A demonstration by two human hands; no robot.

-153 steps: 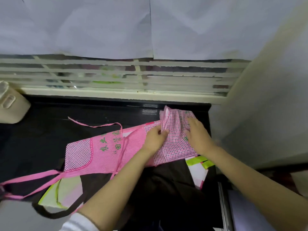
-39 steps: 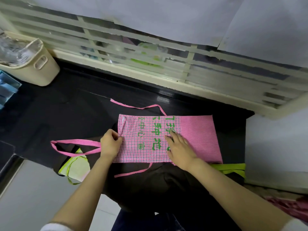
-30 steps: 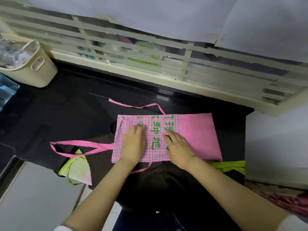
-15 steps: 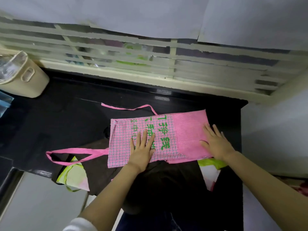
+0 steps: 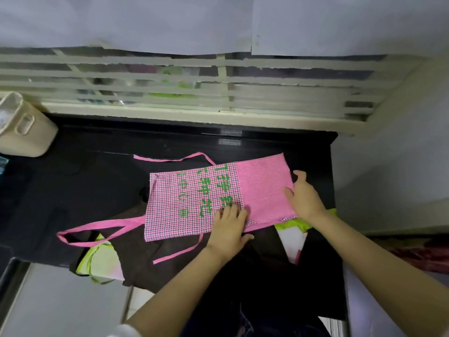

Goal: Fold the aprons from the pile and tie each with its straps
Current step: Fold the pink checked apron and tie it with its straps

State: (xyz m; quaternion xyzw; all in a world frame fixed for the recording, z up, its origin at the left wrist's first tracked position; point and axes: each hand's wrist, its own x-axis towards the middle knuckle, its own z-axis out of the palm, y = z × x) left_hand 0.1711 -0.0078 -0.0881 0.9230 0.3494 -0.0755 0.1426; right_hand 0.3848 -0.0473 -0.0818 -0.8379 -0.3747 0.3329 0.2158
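Note:
A pink apron (image 5: 194, 203) with a checked part and green lettering lies folded into a long strip on the black counter (image 5: 85, 178). My left hand (image 5: 228, 227) presses flat on its near edge, around the middle. At the strip's right end, my right hand (image 5: 303, 198) holds the edge, thumb on top of the plain pink part. A pink strap loop (image 5: 97, 229) trails off to the left. One thin strap (image 5: 170, 159) lies behind the strip and another (image 5: 179, 251) in front of it.
Under the pink apron lies a pile of dark aprons (image 5: 170, 266), with a lime-green and white one (image 5: 102, 259) sticking out at both sides. A beige basket (image 5: 21, 132) stands at the far left. A barred window runs along the back, a wall on the right.
My left hand has slid right along the strip's near edge. My right hand has moved off the plain pink part to its right end and taken hold of that edge.

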